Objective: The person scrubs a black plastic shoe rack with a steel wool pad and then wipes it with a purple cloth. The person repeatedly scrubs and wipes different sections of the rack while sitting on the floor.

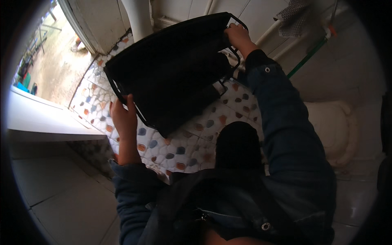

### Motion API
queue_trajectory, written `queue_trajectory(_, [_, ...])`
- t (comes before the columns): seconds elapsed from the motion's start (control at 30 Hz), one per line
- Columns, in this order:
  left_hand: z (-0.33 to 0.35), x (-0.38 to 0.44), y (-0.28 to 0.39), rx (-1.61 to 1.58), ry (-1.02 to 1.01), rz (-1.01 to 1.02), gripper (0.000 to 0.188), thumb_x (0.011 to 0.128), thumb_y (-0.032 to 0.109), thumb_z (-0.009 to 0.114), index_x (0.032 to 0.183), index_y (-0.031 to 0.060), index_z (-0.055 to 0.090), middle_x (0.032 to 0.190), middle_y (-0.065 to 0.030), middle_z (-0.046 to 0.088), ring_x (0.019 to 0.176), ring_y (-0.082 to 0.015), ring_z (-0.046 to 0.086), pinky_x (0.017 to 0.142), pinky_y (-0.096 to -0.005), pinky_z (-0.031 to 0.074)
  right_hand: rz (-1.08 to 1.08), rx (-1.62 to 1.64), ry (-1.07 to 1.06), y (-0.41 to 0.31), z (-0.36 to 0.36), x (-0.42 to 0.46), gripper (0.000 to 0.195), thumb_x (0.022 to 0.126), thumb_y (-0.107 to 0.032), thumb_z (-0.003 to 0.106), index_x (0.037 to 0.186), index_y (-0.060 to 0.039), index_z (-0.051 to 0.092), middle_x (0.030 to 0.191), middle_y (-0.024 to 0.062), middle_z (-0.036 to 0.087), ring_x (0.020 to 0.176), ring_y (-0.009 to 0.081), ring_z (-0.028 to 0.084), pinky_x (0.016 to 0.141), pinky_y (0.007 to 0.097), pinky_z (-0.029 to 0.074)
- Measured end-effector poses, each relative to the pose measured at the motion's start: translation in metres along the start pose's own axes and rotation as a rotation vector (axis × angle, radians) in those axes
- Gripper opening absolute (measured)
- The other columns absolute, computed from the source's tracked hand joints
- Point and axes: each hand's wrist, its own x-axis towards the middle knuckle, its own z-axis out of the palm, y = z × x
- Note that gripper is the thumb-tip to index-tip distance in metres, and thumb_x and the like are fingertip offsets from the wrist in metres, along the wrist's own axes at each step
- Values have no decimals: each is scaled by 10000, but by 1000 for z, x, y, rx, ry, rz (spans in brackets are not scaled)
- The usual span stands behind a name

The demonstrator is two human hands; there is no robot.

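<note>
A large black fabric item on a dark tubular frame, perhaps a folding chair or rack, spans the space before me, tilted up to the right. My left hand grips the frame bar at its lower left side. At its upper right corner, my right hand is closed around the frame. Part of the frame and black cloth hangs lower on the right, above the floor. How the lower part is built is too dark to tell.
Pebble-patterned floor tiles lie below. A white pedestal stands behind the frame. An open doorway with bright ground is at left. At right are a green pole, a hanging cloth and a pale basin-like fixture.
</note>
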Motion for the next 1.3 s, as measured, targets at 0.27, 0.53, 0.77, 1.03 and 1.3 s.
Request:
queue_trajectory(0.27, [1, -2, 1, -45, -1, -41, 205, 939, 221, 586, 851, 36, 601, 716, -121, 626, 755, -331, 610, 1024, -460, 370, -436, 405, -105, -109, -25, -5, 180, 774, -147, 675, 947, -185, 712, 1103, 84, 589, 1042, 342, 560, 895, 456, 492])
queue_trajectory(0.53, [1, 0, 13, 69, -17, 5, 242, 968, 223, 542, 841, 27, 603, 737, -112, 622, 750, -303, 614, 1061, -460, 329, -347, 361, -122, -93, -19, 4, 186, 796, -201, 688, 979, -188, 719, 1082, 118, 613, 1046, 340, 594, 898, 438, 507])
queue_trajectory(0.77, [2, -4, 6, 75, 43, 58, 237, 968, 219, 537, 852, 19, 590, 747, -125, 613, 774, -310, 616, 1071, -463, 318, -44, 41, -105, -25, -15, 10, 180, 783, -173, 684, 959, -187, 717, 1076, 89, 616, 1024, 350, 582, 877, 456, 504])
queue_trajectory(1.03, [5, -2, 1, 88, 13, 17, 272, 974, 262, 526, 865, 20, 586, 807, -143, 637, 815, -338, 615, 1062, -445, 330, -615, 597, -18, -131, -32, -10, 119, 746, -172, 674, 851, -185, 728, 1034, 92, 638, 986, 341, 598, 842, 437, 514])
queue_trajectory(1.3, [8, -3, 2, 78, 44, -9, 288, 981, 274, 513, 879, 21, 606, 677, -123, 608, 714, -303, 614, 1095, -440, 300, -539, 779, 390, -146, -80, -28, 129, 744, -173, 701, 865, -139, 732, 1021, 79, 638, 968, 304, 590, 925, 407, 472])
